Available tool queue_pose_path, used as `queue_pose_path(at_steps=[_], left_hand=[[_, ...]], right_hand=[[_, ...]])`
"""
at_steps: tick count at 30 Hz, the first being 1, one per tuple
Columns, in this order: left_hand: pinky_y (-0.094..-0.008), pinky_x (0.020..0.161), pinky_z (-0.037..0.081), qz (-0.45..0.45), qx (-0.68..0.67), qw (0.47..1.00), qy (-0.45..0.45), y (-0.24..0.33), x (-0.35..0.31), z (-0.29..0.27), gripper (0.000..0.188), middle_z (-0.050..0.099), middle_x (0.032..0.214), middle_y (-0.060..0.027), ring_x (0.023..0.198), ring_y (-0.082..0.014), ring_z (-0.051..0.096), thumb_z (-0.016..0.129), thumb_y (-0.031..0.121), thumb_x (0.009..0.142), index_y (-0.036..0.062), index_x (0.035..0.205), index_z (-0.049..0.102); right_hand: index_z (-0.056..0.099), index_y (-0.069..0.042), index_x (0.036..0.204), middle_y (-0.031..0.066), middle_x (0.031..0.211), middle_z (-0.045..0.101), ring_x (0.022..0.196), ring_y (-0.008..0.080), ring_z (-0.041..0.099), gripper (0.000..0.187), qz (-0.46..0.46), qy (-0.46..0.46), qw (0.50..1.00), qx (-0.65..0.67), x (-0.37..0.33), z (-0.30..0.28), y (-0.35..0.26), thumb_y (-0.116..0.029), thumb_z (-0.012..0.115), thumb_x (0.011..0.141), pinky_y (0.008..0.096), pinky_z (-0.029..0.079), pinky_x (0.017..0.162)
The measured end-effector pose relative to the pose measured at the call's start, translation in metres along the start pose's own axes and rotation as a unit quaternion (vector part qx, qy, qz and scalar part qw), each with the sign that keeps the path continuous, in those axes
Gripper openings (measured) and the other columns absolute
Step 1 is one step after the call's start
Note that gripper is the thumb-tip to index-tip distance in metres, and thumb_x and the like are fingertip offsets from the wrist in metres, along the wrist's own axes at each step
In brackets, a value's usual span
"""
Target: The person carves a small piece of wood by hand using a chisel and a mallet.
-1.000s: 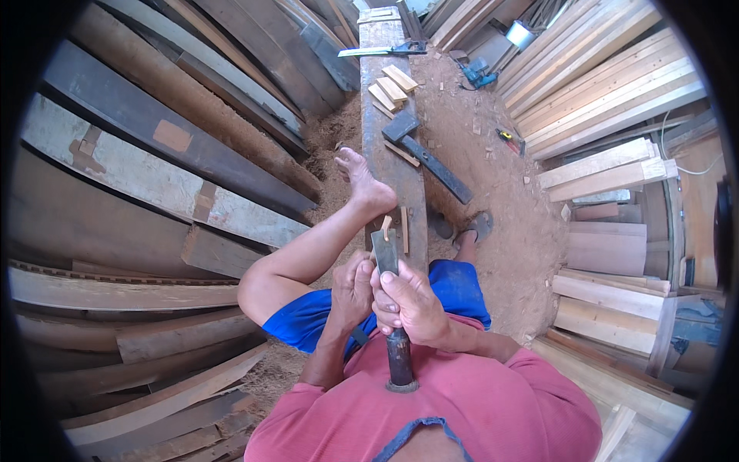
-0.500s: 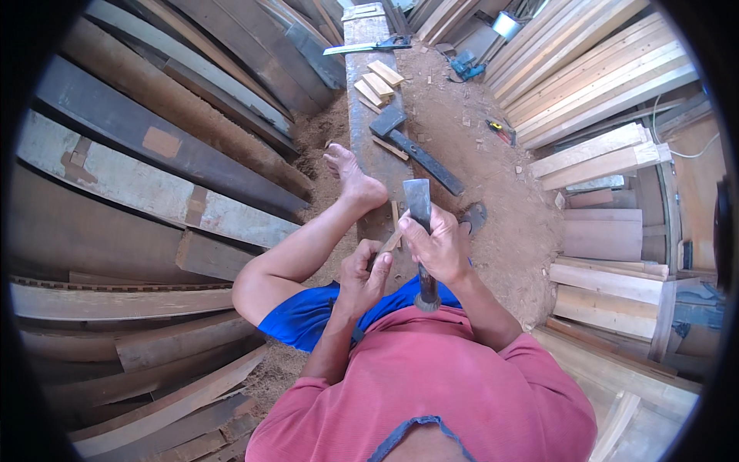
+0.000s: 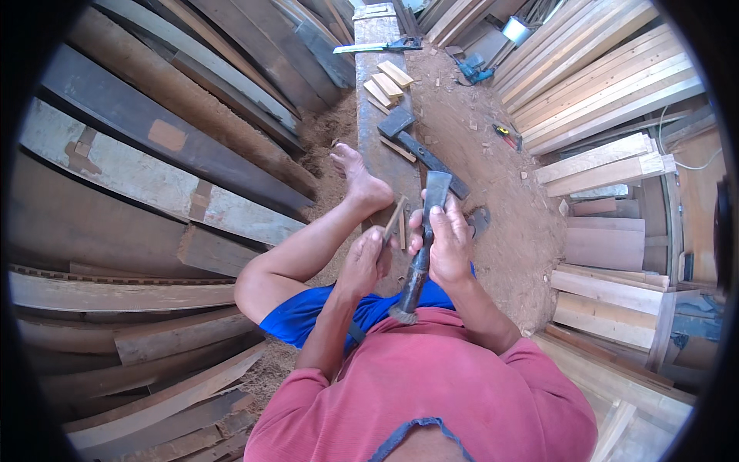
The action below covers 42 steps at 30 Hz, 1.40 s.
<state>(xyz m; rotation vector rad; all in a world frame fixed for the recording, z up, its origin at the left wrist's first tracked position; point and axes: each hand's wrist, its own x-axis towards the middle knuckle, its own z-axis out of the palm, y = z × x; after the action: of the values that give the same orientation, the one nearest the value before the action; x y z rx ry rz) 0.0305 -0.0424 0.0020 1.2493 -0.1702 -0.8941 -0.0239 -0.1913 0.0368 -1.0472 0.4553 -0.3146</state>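
My left hand [image 3: 365, 263] is closed around a small thin wood strip [image 3: 396, 219], whose far end points up and away. My right hand [image 3: 449, 240] grips a wide-bladed chisel [image 3: 437, 187] by its upper part. The blade points away from me, and the dark handle [image 3: 416, 283] slants down toward my lap, ending in a frayed butt. The strip and the chisel are apart. Just beyond my hands, a dark wooden mallet [image 3: 436, 163] lies on the narrow bench [image 3: 368, 131]. Beside it lies a thin stick [image 3: 398, 149].
Several small pale wood blocks [image 3: 387, 85] and a handsaw [image 3: 369, 48] lie farther along the bench. A blue power tool [image 3: 473, 69] and a yellow-handled tool [image 3: 506, 137] rest on the dusty floor. Boards [image 3: 165, 181] line the left; stacked timber [image 3: 608, 85] lines the right.
My right fingers have come off the wood strip, which my left hand now holds alone, turned more upright. The chisel has tilted, its blade moving right and its butt left.
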Motion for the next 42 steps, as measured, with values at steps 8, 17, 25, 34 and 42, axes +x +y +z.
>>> queue_pose_path(at_steps=[8,17,25,34,42], left_hand=[[-0.0243,0.058,0.039,0.065,0.028,0.997,0.040,0.012,0.029,-0.017,0.040,0.047,0.069,0.0019,0.063,-0.0074,0.043,0.035,0.039,0.105,0.0078,0.091,0.055],[-0.0318,0.067,0.043,0.172,0.244,0.952,0.065,0.026,-0.026,0.004,0.043,0.050,0.075,-0.0046,0.069,-0.0132,0.046,0.031,0.037,0.106,0.0038,0.090,0.054],[-0.0294,0.051,0.037,-0.020,0.161,0.987,0.015,-0.060,-0.102,-0.026,0.038,0.044,0.060,-0.0015,0.054,-0.0104,0.041,0.041,0.034,0.103,0.0059,0.080,0.052],[-0.0250,0.048,0.033,0.024,-0.133,0.983,0.122,-0.006,0.015,-0.015,0.037,0.043,0.061,0.0034,0.051,-0.0057,0.037,0.038,0.038,0.104,0.0101,0.083,0.051],[-0.0237,0.058,0.035,0.083,0.036,0.995,0.052,0.002,0.009,-0.023,0.037,0.042,0.069,0.0057,0.065,-0.0028,0.037,0.034,0.034,0.106,0.0099,0.084,0.051]], right_hand=[[0.046,-0.007,0.111,0.0010,0.077,0.050,0.054,0.0070,0.043,0.017,0.273,-0.140,0.928,0.210,-0.042,0.039,0.008,-0.021,0.045,0.101,0.0272,0.045,0.050],[0.045,-0.007,0.107,-0.0014,0.071,0.042,0.050,0.0054,0.038,0.018,0.226,-0.149,0.949,0.164,-0.059,0.038,-0.005,-0.024,0.044,0.101,0.0244,0.042,0.047],[0.046,-0.009,0.105,-0.0014,0.069,0.040,0.048,0.0061,0.038,0.016,0.068,-0.055,0.984,0.155,-0.060,-0.009,-0.060,-0.024,0.046,0.101,0.0251,0.041,0.045],[0.048,-0.009,0.109,-0.0009,0.079,0.047,0.057,0.0067,0.044,0.014,0.225,-0.105,0.945,0.213,-0.021,0.031,-0.001,-0.020,0.046,0.101,0.0269,0.045,0.053],[0.046,-0.009,0.106,-0.0014,0.071,0.042,0.052,0.0057,0.040,0.014,0.254,-0.150,0.934,0.204,-0.059,0.046,0.009,-0.022,0.044,0.101,0.0252,0.043,0.050]])
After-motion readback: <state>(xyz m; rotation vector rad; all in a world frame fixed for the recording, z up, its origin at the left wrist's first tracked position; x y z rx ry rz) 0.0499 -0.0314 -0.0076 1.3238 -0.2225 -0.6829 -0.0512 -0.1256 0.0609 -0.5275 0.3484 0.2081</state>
